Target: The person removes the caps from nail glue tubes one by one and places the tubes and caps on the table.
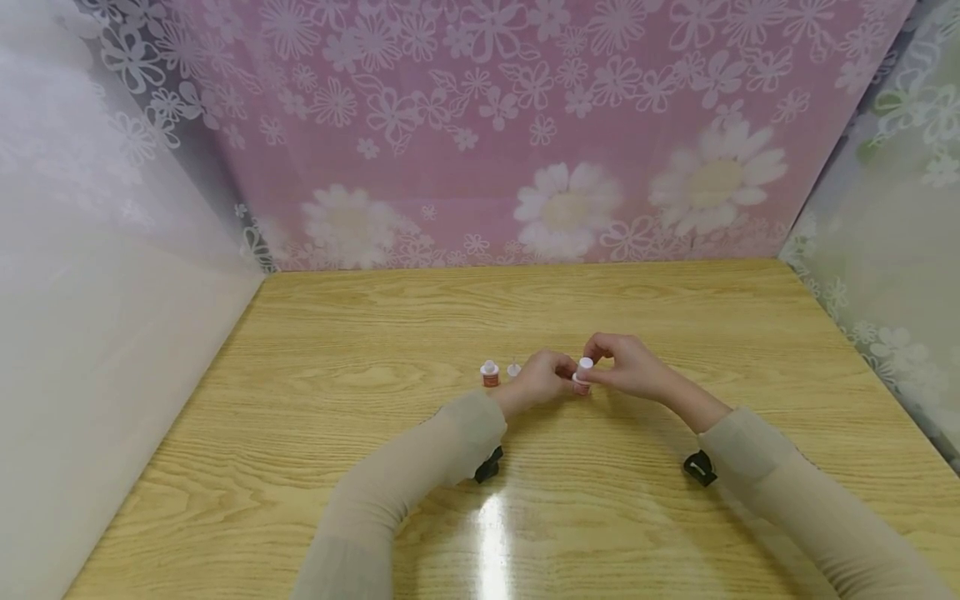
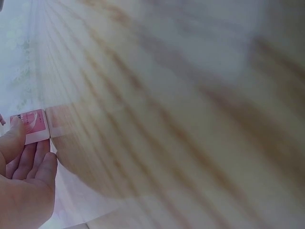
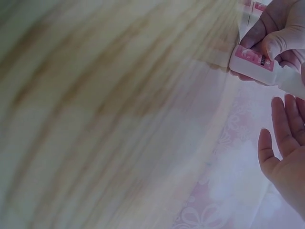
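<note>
My left hand (image 1: pixel 546 375) grips a small white bottle (image 3: pixel 253 66) with a pink label, standing on the table in the head view. My right hand (image 1: pixel 628 365) pinches the white cap (image 1: pixel 585 364) at the top of that bottle between thumb and fingers. In the right wrist view the other fingers of the right hand are spread beside the cap. The left wrist view shows the left thumb lying on the label. Left of my left hand stands a second small bottle (image 1: pixel 490 377) with a red label and a white top. Between them sits a little white piece (image 1: pixel 513 370) with a thin upright pin.
All of this is on a wood-grain table (image 1: pixel 360 467). A pink flowered sheet (image 1: pixel 450 150) rises along its back edge, with pale sheets on the left (image 1: pixel 135 292) and right (image 1: pixel 900 275). Black wrist mounts (image 1: pixel 700 468) hang under both sleeves.
</note>
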A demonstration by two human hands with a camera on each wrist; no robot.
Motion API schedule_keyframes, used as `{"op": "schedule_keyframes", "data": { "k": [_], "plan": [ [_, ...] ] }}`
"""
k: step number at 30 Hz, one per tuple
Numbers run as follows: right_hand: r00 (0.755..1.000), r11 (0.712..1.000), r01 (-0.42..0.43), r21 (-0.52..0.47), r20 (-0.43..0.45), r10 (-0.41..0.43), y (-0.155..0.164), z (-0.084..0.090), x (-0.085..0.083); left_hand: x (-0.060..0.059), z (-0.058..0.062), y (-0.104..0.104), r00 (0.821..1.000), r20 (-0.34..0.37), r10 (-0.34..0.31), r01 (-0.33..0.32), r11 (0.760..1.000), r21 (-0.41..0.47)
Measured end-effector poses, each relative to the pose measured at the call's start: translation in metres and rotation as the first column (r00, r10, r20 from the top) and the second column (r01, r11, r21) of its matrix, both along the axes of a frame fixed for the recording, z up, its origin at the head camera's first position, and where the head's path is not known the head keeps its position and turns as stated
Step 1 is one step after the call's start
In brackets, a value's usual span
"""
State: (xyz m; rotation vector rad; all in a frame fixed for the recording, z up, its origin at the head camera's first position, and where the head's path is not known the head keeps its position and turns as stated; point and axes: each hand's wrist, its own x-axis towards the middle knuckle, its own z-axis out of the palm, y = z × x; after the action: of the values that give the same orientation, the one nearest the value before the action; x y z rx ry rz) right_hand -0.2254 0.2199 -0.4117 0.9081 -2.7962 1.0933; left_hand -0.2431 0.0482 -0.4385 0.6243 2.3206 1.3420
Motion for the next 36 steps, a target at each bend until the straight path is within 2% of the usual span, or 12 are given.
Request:
{"op": "schedule_keyframes", "data": {
  "k": [6, 10, 13, 17, 20, 23, 30, 36],
  "plan": [
    [0.998, 0.998, -0.056, -0.029, -0.015, 0.056, 0.0003, 0.0002, -0.0001, 0.0008, 0.0004, 0.0001, 1.000, 0.016, 0.009, -0.009, 1.000, 0.006],
    [0.995, 0.995, -0.093, -0.038, -0.019, 0.093, 0.0011, 0.0004, 0.0000, 0.0014, 0.0016, -0.0001, 1.000, 0.000, 0.004, -0.004, 1.000, -0.005],
    [0.996, 0.996, -0.086, -0.038, 0.001, 0.086, 0.0013, 0.0015, 0.0004, 0.0020, 0.0029, -0.0002, 1.000, -0.002, 0.004, -0.004, 1.000, -0.009],
    [0.999, 0.999, -0.028, -0.027, 0.044, 0.029, 0.0011, 0.0023, 0.0006, 0.0023, 0.0037, -0.0004, 1.000, -0.003, 0.005, -0.005, 1.000, -0.024],
    [0.999, 1.000, 0.002, -0.020, 0.039, -0.002, 0.0014, 0.0013, 0.0003, 0.0022, 0.0035, 0.0000, 1.000, -0.002, 0.001, -0.001, 1.000, -0.027],
    [1.000, 1.000, -0.006, -0.023, 0.013, 0.006, 0.0019, 0.0007, -0.0004, 0.0022, 0.0038, 0.0000, 1.000, 0.003, -0.004, 0.004, 1.000, -0.016],
    [0.994, 0.995, -0.095, -0.039, -0.048, 0.094, 0.0034, 0.0012, -0.0013, 0.0012, 0.0035, -0.0002, 1.000, 0.003, -0.003, 0.003, 1.000, -0.012],
    [0.999, 0.999, -0.037, -0.027, 0.002, 0.037, 0.0031, -0.0002, -0.0005, 0.0017, 0.0025, 0.0001, 1.000, -0.017, -0.001, 0.001, 1.000, -0.029]
  ]
}}
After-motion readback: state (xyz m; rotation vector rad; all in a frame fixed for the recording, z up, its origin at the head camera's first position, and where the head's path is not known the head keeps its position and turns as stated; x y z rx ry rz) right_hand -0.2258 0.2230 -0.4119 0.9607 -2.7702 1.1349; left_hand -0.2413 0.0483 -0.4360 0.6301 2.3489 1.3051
